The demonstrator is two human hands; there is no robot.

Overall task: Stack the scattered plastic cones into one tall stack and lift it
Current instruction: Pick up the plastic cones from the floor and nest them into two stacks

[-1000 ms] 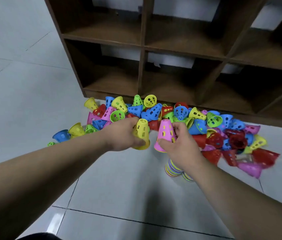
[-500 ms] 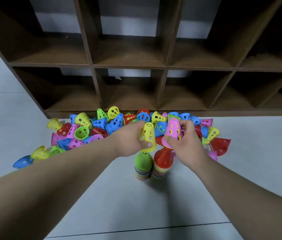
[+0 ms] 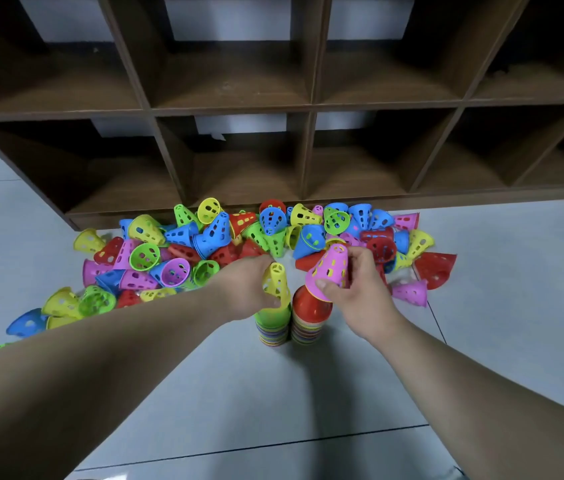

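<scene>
Green-topped stack (image 3: pixel 272 323) and red-topped stack (image 3: pixel 309 315) stand side by side, frame centre. Left hand (image 3: pixel 247 289) fingers grip yellow cone (image 3: pixel 277 284) upright just above green; right hand (image 3: pixel 360 294) pinches pink cone (image 3: pixel 329 273), tip tilted upper-right, over red. Loose cones (image 3: pixel 174 271) lie beyond.

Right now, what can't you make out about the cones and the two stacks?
All head view.
- Green-topped stack: top hidden by the left hand and its yellow cone; rims too thin to count.
- Red-topped stack: tip covered by the pink cone in the right hand.
- Pile: lower cones buried under others.
- Shelf: upper part cut off by the top edge.
</scene>
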